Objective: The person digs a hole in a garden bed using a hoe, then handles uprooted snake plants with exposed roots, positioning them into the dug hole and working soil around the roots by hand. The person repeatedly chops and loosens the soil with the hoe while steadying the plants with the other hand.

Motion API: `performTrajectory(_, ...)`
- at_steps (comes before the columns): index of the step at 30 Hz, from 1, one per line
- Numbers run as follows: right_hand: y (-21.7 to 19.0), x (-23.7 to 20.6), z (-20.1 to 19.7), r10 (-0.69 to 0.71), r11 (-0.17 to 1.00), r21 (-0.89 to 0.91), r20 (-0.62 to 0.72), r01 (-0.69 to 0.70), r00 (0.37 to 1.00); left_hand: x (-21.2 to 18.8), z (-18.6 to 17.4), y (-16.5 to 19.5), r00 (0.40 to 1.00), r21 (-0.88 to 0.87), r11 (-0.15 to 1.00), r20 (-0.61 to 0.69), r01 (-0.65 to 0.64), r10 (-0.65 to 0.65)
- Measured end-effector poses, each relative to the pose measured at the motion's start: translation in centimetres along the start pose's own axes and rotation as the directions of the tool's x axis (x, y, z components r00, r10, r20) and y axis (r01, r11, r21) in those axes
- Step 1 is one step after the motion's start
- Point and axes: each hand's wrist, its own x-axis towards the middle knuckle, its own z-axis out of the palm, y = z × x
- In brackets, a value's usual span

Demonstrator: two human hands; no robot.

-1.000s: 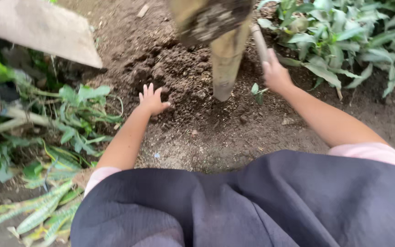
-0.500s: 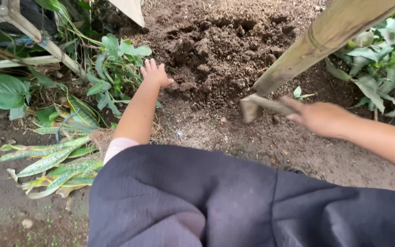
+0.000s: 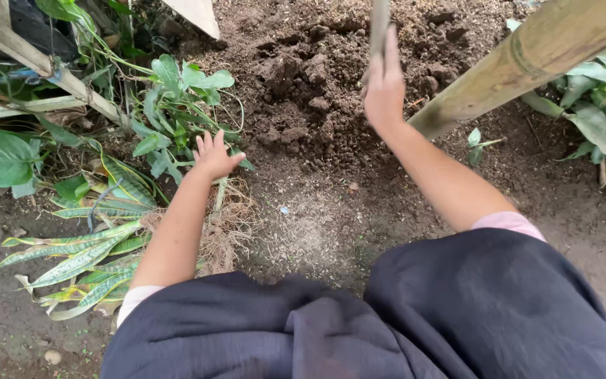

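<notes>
Your right hand (image 3: 384,88) is closed around a thin wooden handle (image 3: 379,24) that rises out of the top of the view, above the heap of loose dark soil (image 3: 317,84). Your left hand (image 3: 213,156) is open with fingers spread, holding nothing, resting at the edge of the leafy green plants (image 3: 173,105). A thick bamboo pole (image 3: 527,60) slants just right of your right wrist.

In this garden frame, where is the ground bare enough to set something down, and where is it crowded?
Bare, flat soil lies between the two arms, bordered by the clod pile above and the dark garment below. Crowded: left hand is spread among leafy plants; right hand grips a tool handle beside the bamboo pole.
</notes>
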Motion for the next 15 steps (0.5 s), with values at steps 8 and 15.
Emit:
performTrajectory(8,-1.5,9.9,0.9,-0.188,0.98,-0.033,-0.449,0.194,0.874,-0.5,0.0,0.4,1.0,-0.008,1.0,0.0,0.021,-0.021)
performTrajectory(15,-1.0,7.6,-0.6,0.265,0.932,-0.24,-0.065,-0.273,0.962,-0.8,-0.2,3.1,0.999,0.003,0.999,-0.036,-0.041,0.041)
